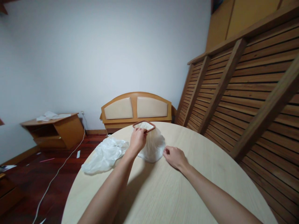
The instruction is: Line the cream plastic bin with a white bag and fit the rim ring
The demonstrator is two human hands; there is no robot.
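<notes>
A small container, apparently a waste bin, stands on the round table with a brown squared rim (152, 125) at its top. A whitish translucent plastic bag (153, 147) lines its mouth and hangs around its outside, spreading toward the tabletop. My left hand (138, 137) is closed on the near side of the rim. At the bag's lower right edge, my right hand (174, 156) has its fingers pinched together and seems to hold that edge. Left of my left forearm lies a crumpled white plastic bag (105, 155), touched by neither hand.
The pale round wooden table (187, 193) fills the foreground. Behind it stands a padded headboard (135, 107). A slatted wooden frame (233, 93) leans along the right. At left, a low cabinet (70, 130) carries white sheets, and a white cable (58, 172) crosses the dark red floor.
</notes>
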